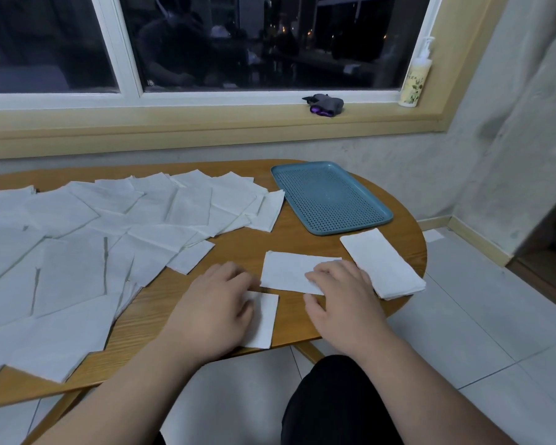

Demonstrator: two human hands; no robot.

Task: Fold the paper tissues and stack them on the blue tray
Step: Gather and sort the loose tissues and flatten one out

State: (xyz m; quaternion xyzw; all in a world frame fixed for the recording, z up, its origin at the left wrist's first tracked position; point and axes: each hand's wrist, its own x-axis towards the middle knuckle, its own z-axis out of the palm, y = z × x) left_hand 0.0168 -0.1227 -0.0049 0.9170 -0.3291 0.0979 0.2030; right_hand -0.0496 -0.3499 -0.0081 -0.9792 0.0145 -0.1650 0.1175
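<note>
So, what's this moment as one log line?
left hand on small tissue | right hand on wide tissue | stack beside blue tray

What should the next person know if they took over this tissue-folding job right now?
Left hand: lies flat on a small folded tissue at the near edge of the wooden table.
Right hand: rests on a larger folded tissue; I cannot tell whether the thumb pinches its edge.
Done: a stack of folded tissues lies on the table beside the blue tray, not on it. The tray holds nothing.
Left: finish these two, fold the spread of unfolded tissues on the left, and move everything onto the tray.
</note>
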